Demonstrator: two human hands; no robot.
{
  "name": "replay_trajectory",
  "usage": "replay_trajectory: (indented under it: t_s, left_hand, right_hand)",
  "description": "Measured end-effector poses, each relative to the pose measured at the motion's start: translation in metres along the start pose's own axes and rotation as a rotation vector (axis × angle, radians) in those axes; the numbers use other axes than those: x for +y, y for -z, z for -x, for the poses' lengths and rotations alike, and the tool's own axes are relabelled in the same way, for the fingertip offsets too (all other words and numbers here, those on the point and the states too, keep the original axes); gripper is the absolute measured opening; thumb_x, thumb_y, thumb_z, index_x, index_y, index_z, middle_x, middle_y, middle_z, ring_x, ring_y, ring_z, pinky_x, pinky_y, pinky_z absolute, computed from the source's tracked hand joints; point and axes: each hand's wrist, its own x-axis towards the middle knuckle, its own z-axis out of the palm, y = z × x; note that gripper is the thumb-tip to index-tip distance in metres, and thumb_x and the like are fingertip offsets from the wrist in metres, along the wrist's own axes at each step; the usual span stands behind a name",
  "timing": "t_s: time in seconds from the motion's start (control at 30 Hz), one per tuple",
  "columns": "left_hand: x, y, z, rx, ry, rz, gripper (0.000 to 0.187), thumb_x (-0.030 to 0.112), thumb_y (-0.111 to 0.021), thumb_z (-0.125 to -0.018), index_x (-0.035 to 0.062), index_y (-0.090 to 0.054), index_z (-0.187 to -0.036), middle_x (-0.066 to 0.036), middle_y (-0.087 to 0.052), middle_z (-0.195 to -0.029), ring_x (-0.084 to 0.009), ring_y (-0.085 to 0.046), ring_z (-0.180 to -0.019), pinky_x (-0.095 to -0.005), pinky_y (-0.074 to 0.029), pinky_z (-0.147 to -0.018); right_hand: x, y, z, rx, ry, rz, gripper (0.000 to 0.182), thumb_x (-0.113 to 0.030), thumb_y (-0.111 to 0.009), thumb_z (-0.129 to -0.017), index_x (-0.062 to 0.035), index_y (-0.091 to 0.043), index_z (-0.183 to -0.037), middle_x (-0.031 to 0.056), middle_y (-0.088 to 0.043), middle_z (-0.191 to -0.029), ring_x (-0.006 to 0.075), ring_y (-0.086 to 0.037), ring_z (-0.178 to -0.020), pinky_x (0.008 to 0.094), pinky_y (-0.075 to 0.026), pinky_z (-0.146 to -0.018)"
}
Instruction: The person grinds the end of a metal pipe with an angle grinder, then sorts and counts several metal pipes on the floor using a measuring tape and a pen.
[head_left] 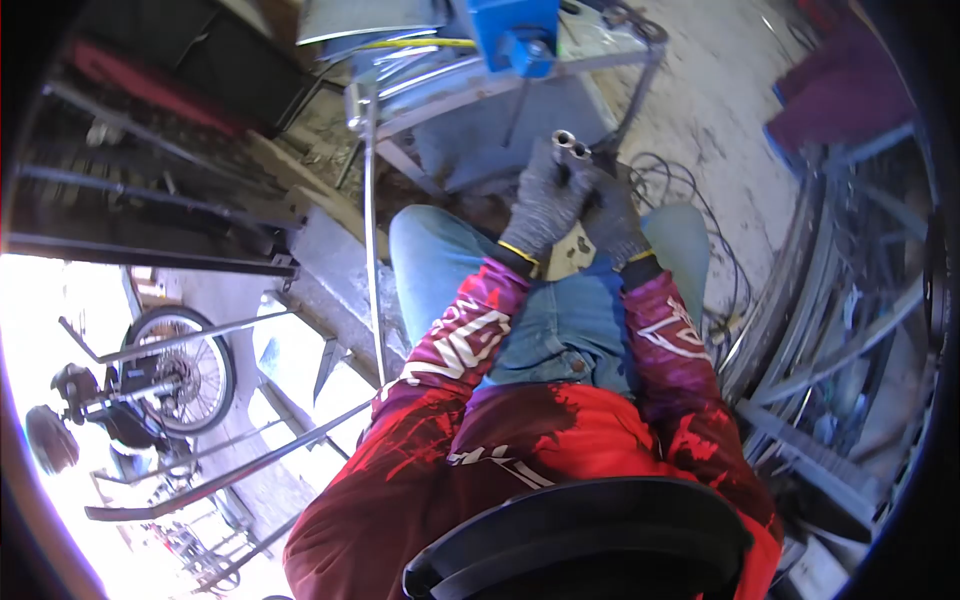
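Two short metal tubes point(571, 144) stand side by side with their round open ends showing, above my knees near the bench. My left hand point(545, 200), in a grey knit glove with a yellow cuff edge, is closed around one of them. Against it, my right hand point(610, 210), gloved the same way, has its fingers wrapped at the other tube. The gloves hide the tubes' lower parts. Just beyond the hands is a metal bench point(450, 97) with a blue vise point(515, 35) on it.
A yellow strip point(420, 43) lies on the bench. Black cables point(690, 190) coil on the floor at the right, beside long metal bars point(800, 290). An upright metal bar point(371, 240) stands left of my knee. A motorcycle point(140, 390) is at the far left.
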Motion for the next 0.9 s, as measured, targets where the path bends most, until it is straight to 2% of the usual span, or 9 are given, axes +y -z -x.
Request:
replay_trajectory:
  t_s: [0.1,0.23,0.3,0.4,0.43,0.5,0.57,0.73,0.9]
  left_hand:
    - [-0.001,-0.001,0.001,0.016,0.112,0.018,0.036,0.025,-0.073,-0.088,0.0033,-0.051,-0.108,-0.019,-0.064,-0.098,-0.0361,-0.067,-0.09,-0.0415,-0.052,-0.077]
    - [0.022,0.007,-0.001,-0.022,0.168,-0.038,0.036,0.025,-0.073,-0.088,0.0042,-0.051,-0.108,-0.021,-0.064,-0.096,-0.0416,-0.065,-0.093,-0.044,-0.051,-0.076]
    - [0.03,0.009,-0.002,-0.016,0.16,-0.103,0.036,0.024,-0.073,-0.088,0.0046,-0.052,-0.11,-0.021,-0.065,-0.095,-0.043,-0.065,-0.094,-0.0445,-0.051,-0.075]
    - [0.038,0.006,0.0,0.008,0.133,-0.038,0.033,0.015,-0.072,-0.086,0.004,-0.05,-0.108,-0.015,-0.064,-0.094,-0.03,-0.065,-0.09,-0.0406,-0.052,-0.077]
    - [0.039,0.003,-0.002,0.025,0.142,0.01,0.031,0.009,-0.072,-0.086,0.0033,-0.048,-0.104,-0.012,-0.062,-0.093,-0.0205,-0.063,-0.086,-0.0381,-0.051,-0.077]
    - [0.013,-0.005,0.0,0.008,0.12,0.139,0.028,0.007,-0.071,-0.087,0.0034,-0.049,-0.104,-0.01,-0.061,-0.096,-0.0183,-0.062,-0.088,-0.0354,-0.051,-0.079]
    - [0.022,0.002,0.0,0.011,0.098,0.007,0.036,0.015,-0.075,-0.084,0.0035,-0.053,-0.11,-0.015,-0.068,-0.097,-0.0297,-0.069,-0.091,-0.0402,-0.053,-0.078]
    - [0.014,-0.007,0.002,0.033,0.088,0.211,0.034,0.018,-0.076,-0.084,0.0052,-0.05,-0.102,-0.017,-0.064,-0.09,-0.0383,-0.066,-0.088,-0.0444,-0.052,-0.075]
    - [0.03,-0.003,0.003,0.096,0.046,0.008,0.03,0.019,-0.072,-0.084,0.005,-0.051,-0.099,-0.02,-0.058,-0.088,-0.043,-0.06,-0.083,-0.0469,-0.049,-0.071]
  right_hand:
    - [0.016,0.007,0.003,0.049,-0.104,-0.027,0.025,0.001,-0.061,-0.084,-0.0017,-0.064,-0.11,0.0186,-0.068,-0.106,0.03,-0.067,-0.101,0.0379,-0.052,-0.087]
    - [-0.035,0.005,0.007,-0.068,-0.005,0.506,0.032,0.002,-0.059,-0.084,-0.0014,-0.061,-0.116,0.0213,-0.067,-0.109,0.0353,-0.066,-0.107,0.0383,-0.051,-0.09]
    - [-0.008,0.003,0.006,-0.041,0.031,0.471,0.036,0.003,-0.058,-0.085,-0.0019,-0.061,-0.121,0.0221,-0.067,-0.112,0.0354,-0.066,-0.108,0.038,-0.051,-0.091]
    - [0.019,0.002,0.005,0.136,-0.227,-0.133,0.038,0.003,-0.058,-0.085,-0.0023,-0.061,-0.123,0.0216,-0.067,-0.113,0.0335,-0.066,-0.108,0.0373,-0.05,-0.093]
    - [0.017,0.002,0.007,0.109,-0.207,-0.095,0.038,0.004,-0.057,-0.085,-0.003,-0.062,-0.122,0.0199,-0.067,-0.114,0.0308,-0.065,-0.108,0.0368,-0.05,-0.093]
    - [0.005,0.015,0.013,0.084,-0.19,-0.039,0.038,0.004,-0.057,-0.085,-0.0037,-0.063,-0.122,0.0182,-0.068,-0.115,0.028,-0.065,-0.109,0.0363,-0.05,-0.093]
    - [-0.044,0.019,0.009,0.094,-0.084,0.668,0.035,0.005,-0.057,-0.084,-0.0036,-0.065,-0.117,0.0149,-0.069,-0.111,0.0238,-0.066,-0.105,0.0358,-0.051,-0.09]
    - [-0.136,0.03,-0.052,0.297,0.129,0.333,0.015,0.004,-0.06,-0.088,-0.0002,-0.067,-0.1,0.0071,-0.067,-0.096,0.0142,-0.064,-0.086,0.027,-0.052,-0.078]
    - [-0.241,-0.076,-0.163,-0.251,0.613,0.617,0.011,-0.005,-0.062,-0.09,-0.0029,-0.066,-0.1,0.0104,-0.069,-0.097,0.0224,-0.068,-0.087,0.0324,-0.055,-0.08]
